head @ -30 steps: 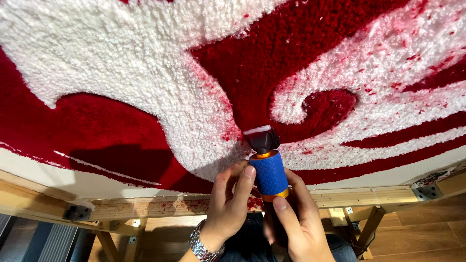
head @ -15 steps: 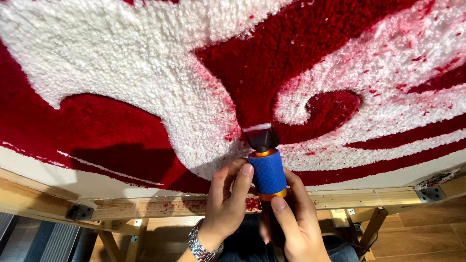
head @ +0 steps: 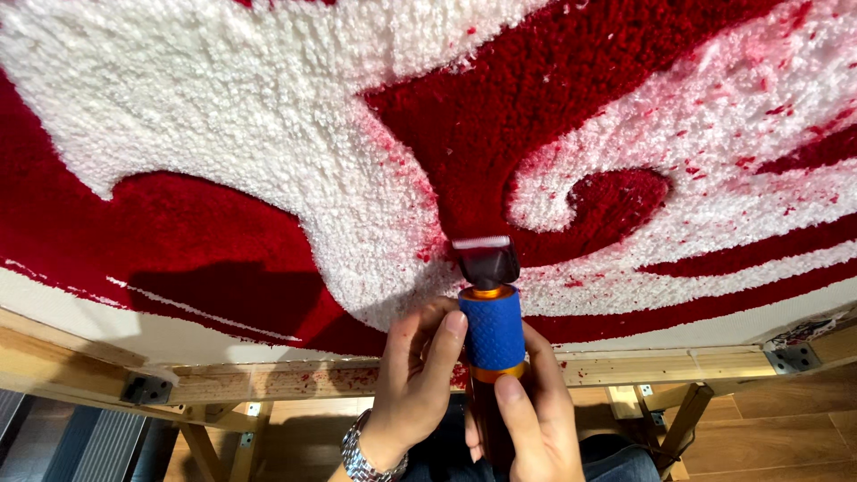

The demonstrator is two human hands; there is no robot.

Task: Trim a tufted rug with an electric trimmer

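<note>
Both hands clamped on a blue-gripped trimmer against a red and white tufted rug.

Left hand (head: 415,379), with a metal watch (head: 366,460) at the wrist, wraps its fingers round the left side of the trimmer (head: 489,312), while the right hand (head: 536,419) closes on it from below and to the right, thumb on the orange ring under the blue grip. Its dark head, with a pale blade edge, touches the rug (head: 268,134) where a white band meets a red curl. Loose red fluff speckles the white pile nearby. Under the rug runs a wooden frame (head: 661,364) with metal corner brackets (head: 793,357).
</note>
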